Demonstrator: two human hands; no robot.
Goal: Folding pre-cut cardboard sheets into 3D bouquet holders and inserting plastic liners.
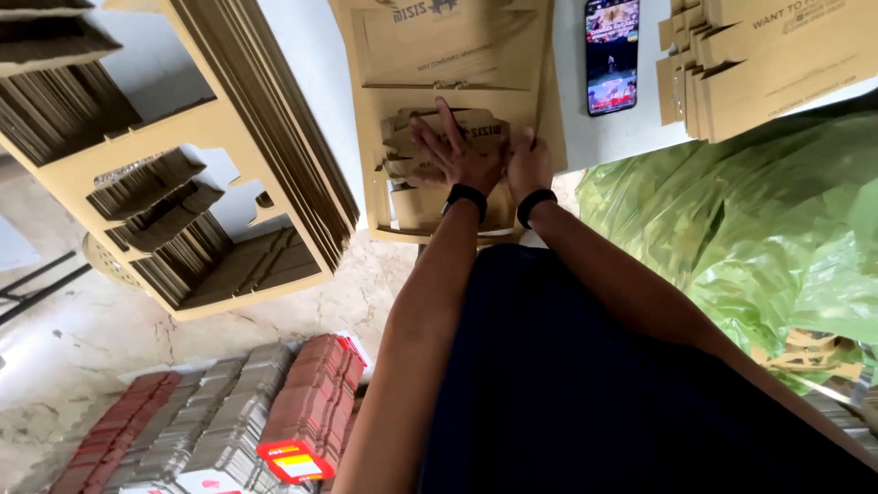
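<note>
A small folded cardboard piece (439,142) is pressed flat by the left hand (457,151), fingers spread, near the table's (631,128) front edge; the right hand (529,165) is clenched on the cardboard sheet (457,64) beside it.

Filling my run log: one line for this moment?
left hand: flat on cardboard piece | right hand: pressing it | phone: beside

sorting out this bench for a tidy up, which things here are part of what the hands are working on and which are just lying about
In hand:
left hand flat on the small folded cardboard piece
right hand beside it
flat cardboard sheet underneath

Lying about:
phone
die-cut cardboard stack
folded box stack
green plastic bag
floor bundles
</note>
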